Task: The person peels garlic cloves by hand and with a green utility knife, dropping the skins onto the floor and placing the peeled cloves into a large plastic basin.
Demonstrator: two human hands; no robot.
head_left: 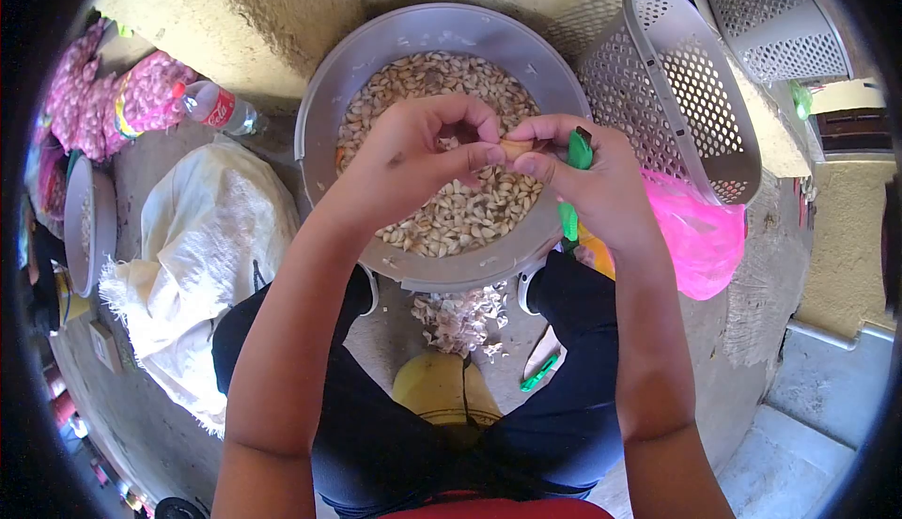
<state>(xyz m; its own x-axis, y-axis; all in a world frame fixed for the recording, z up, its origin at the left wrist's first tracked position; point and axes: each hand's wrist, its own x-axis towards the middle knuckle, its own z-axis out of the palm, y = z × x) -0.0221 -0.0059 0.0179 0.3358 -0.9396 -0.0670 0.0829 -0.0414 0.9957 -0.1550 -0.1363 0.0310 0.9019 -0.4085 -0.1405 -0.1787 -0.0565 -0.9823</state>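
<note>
Over the basin, my left hand [437,139] is closed in a pinch on a garlic clove [515,147]. The fingertips of my right hand [584,167] grip the same clove from the other side. A green-handled cutter knife [580,150] is also tucked in my right hand, running down past the palm; its blade is hard to make out. Beneath both hands stands a large grey basin [442,17] filled with many garlic cloves [442,223], which seem to lie in water. Papery garlic peels [462,320] are heaped on the floor between my feet.
Right of the basin are a grey perforated basket [648,77] and a pink plastic bag [700,237]. To the left lie a white woven sack [202,214], a Coca-Cola bottle [218,108] and pink net bags [155,96]. Another green cutter [540,371] rests near my right leg.
</note>
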